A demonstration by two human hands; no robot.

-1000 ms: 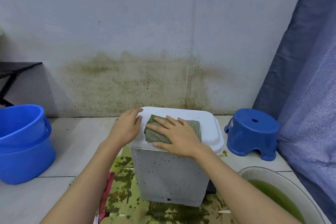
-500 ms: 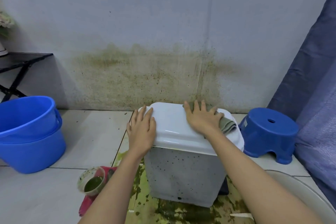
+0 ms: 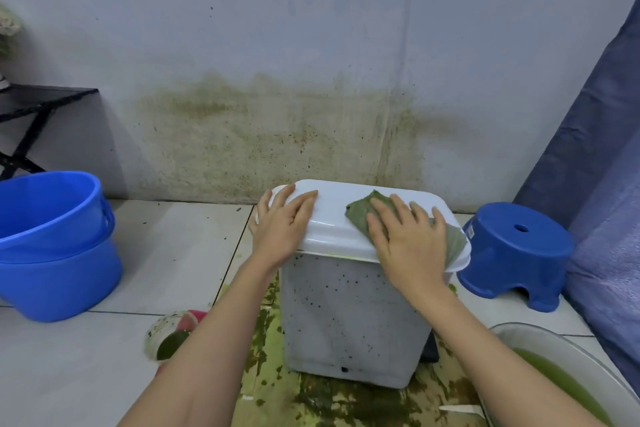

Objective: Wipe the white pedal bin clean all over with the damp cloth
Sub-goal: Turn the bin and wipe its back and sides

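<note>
The white pedal bin (image 3: 349, 315) stands on the tiled floor (image 3: 173, 253) against the stained wall (image 3: 277, 135), on a patch of green muck. Left of the bin are two stacked blue buckets (image 3: 52, 243); right of it a blue stool (image 3: 516, 250); at its near right a basin (image 3: 568, 381) of green water.

Half a second ago the right hand pressed the cloth at the lid's far right edge; now it has drawn back toward the near rim, so the stroke is sweeping across the lid (image 3: 332, 218). That suggests the top is nearly covered, while the bin's speckled front wall looks unwiped.

The damp cloth (image 3: 363, 211) lies flat on the right half of the lid, under the right hand (image 3: 408, 246), whose fingers are spread and pressing down. The left hand (image 3: 280, 229) rests with straight fingers over the lid's left corner, steadying the bin; whether its thumb hooks under the rim I cannot tell.
</note>
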